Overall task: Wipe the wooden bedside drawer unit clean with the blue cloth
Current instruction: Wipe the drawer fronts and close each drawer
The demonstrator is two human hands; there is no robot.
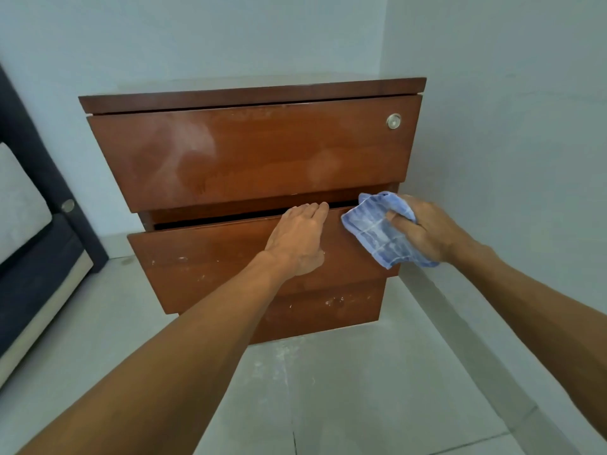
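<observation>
A: Head view. Where's the unit [249, 152]?
B: At 12 o'clock, in the wall corner on the floor [328, 389]. Its middle drawer [213, 257] stands slightly out.
A: Hands?
B: Left hand [297, 239] lies flat on that drawer's front, fingers straight, tips at its top edge. Right hand [427, 231], at 3 o'clock of it, grips the cloth [374, 231], bunched against the drawer's right end.
A: Else?
B: A lock [393, 121] at 1 o'clock — a bed [33, 257] at 9.
</observation>
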